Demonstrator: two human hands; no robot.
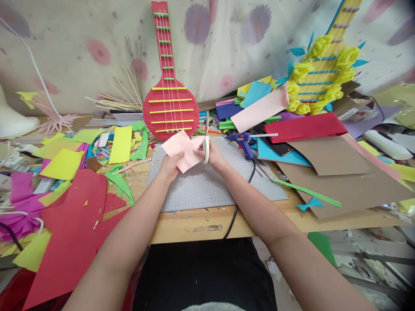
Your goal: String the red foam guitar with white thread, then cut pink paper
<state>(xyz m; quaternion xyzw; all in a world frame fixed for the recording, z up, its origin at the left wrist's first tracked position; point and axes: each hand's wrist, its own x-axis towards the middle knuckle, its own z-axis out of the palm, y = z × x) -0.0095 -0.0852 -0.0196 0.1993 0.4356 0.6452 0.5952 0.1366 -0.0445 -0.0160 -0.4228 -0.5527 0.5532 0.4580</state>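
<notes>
Between my hands, above the grey cutting mat (197, 194), is a pale pink sheet of paper (186, 149). My left hand (171, 166) pinches its lower left side, thumb on top. My right hand (214, 155) is closed round white-handled scissors (206, 149), whose blades point up and away from me; its fingertips also touch the sheet's right edge. Another bit of pink paper shows behind the sheet near the scissors. Just beyond the mat, a red paper lute (170, 106) with yellow and green strips and white strings leans upright against the wall covering.
A blue glue gun (243, 142) lies right of the mat, its black cord running over the table edge. Red paper (78, 216) and scraps cover the left side. Brown card (350, 185) lies right, below a yellow flowered instrument (317, 77).
</notes>
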